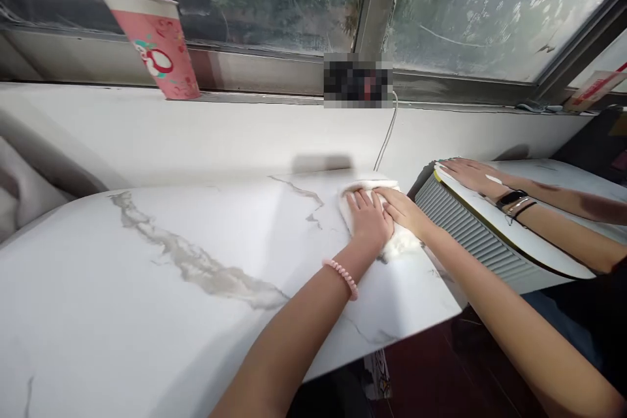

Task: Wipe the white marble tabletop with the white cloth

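A crumpled white cloth (404,240) lies at the right end of a white marble-patterned table (147,326), close to the wall. My left hand (368,217), with a pink beaded bracelet at the wrist, rests palm down on the cloth, its fingers stretched out and slightly spread. Beside it, my right hand (402,210) lies on the cloth too, with its fingers extended toward the left hand and touching it or nearly so. Both hands press from above, and part of the cloth is hidden beneath them.
A pink paper cup (161,52) with a red straw stands on the window ledge. Further right on the ledge is a pixelated dark object (357,81) near a hanging cable (386,134). Another person's hands (473,176) rest on a second white table with a ribbed side (470,228).
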The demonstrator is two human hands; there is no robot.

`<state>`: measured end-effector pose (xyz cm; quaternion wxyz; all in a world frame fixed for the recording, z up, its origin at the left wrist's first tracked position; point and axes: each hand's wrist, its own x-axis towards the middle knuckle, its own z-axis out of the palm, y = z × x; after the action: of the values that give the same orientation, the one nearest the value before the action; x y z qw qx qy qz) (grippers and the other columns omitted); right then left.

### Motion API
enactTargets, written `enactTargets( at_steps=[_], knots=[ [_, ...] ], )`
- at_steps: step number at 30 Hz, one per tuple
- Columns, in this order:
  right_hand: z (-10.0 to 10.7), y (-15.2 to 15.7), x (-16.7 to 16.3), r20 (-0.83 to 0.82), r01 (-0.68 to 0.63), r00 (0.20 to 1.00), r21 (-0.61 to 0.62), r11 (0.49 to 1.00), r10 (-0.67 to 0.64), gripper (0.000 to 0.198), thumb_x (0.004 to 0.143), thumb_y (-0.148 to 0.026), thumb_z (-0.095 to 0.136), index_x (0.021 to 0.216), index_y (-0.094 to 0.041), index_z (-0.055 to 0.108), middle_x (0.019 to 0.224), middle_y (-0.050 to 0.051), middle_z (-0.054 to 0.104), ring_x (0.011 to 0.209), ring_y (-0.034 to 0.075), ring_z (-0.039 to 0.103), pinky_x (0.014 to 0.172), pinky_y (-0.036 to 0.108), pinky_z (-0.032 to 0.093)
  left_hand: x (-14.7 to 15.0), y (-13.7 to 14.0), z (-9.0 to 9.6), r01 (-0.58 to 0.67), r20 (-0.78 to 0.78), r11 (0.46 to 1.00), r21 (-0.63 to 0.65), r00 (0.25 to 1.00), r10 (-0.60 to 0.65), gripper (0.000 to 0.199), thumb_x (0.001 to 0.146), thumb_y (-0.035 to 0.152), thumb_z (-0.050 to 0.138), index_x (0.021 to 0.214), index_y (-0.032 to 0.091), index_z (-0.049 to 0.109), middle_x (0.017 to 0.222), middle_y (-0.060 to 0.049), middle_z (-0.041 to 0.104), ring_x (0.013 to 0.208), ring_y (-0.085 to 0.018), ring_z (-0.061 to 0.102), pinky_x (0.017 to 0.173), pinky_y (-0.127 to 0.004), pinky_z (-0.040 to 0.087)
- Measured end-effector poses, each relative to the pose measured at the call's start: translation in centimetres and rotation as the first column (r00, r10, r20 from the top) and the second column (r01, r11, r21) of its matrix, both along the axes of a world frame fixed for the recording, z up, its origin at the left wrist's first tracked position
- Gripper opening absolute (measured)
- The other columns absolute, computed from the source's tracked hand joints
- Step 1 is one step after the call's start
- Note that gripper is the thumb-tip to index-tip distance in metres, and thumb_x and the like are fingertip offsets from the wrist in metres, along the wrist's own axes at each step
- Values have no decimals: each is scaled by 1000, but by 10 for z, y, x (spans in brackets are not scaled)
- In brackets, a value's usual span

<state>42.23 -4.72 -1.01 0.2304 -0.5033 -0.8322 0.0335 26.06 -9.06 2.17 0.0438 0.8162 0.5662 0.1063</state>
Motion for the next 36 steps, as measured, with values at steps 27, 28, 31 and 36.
enactTargets(
  at_steps=[27, 28, 31, 36],
  knots=[
    [21, -113, -66, -137, 71, 986, -165, 984, -95, 39, 95, -34, 34, 124, -24, 59, 133, 9, 63, 126, 27, 56, 113, 53, 41, -49, -88, 14, 58, -2, 998, -40, 998, -58, 51, 98, 28, 38, 141, 5, 48, 150, -30, 45, 143, -40, 39, 116, -62, 23],
    [17, -104, -69, -131, 84, 986, -132, 988, -102, 39, 95, -33, 34, 124, -24, 59, 133, 9, 63, 126, 28, 55, 113, 53, 40, -51, -79, 9, 60, 13, 998, -22, 998, -60, 51, 98, 28, 37, 143, 5, 46, 152, -29, 44, 144, -39, 37, 117, -62, 21],
    [10, -74, -79, -121, 80, 989, -89, 993, -90, 38, 94, -31, 35, 122, -23, 59, 131, 10, 64, 125, 28, 56, 113, 52, 40, -60, -52, -2, 44, 53, 999, 16, 998, -44, 52, 98, 28, 33, 144, 6, 45, 153, -27, 43, 146, -37, 35, 120, -60, 18],
    [8, -19, -92, -139, 47, 989, -68, 997, -56, 35, 95, -30, 35, 118, -25, 61, 124, 8, 67, 119, 27, 58, 108, 50, 42, -72, -3, -7, -29, 103, 999, 34, 994, 25, 52, 100, 29, 28, 144, 8, 48, 155, -22, 43, 147, -33, 34, 123, -54, 16]
  ],
)
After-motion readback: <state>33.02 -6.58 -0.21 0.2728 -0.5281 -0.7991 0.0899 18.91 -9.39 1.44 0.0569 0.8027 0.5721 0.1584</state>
